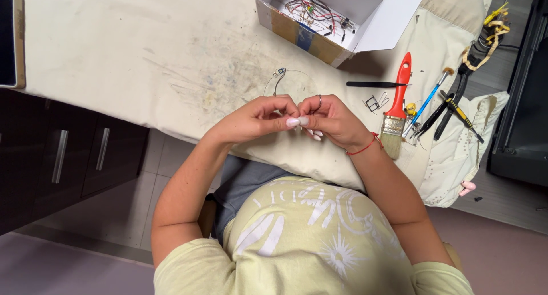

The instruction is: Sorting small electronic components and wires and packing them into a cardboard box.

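Your left hand (260, 119) and right hand (331, 121) meet fingertip to fingertip over the stained cream cloth (142, 49), both pinched shut on a thin silvery wire loop (278, 81) arcing away from you. You seem mid-bend; the next move likely needs a steady grip.

Work table's (114, 49) covered in a stained cream cloth (188, 67), dark drawers (74, 152) with metal handles sit underneath on the left, pale tiled floor (108, 215) below, light's soft and even.
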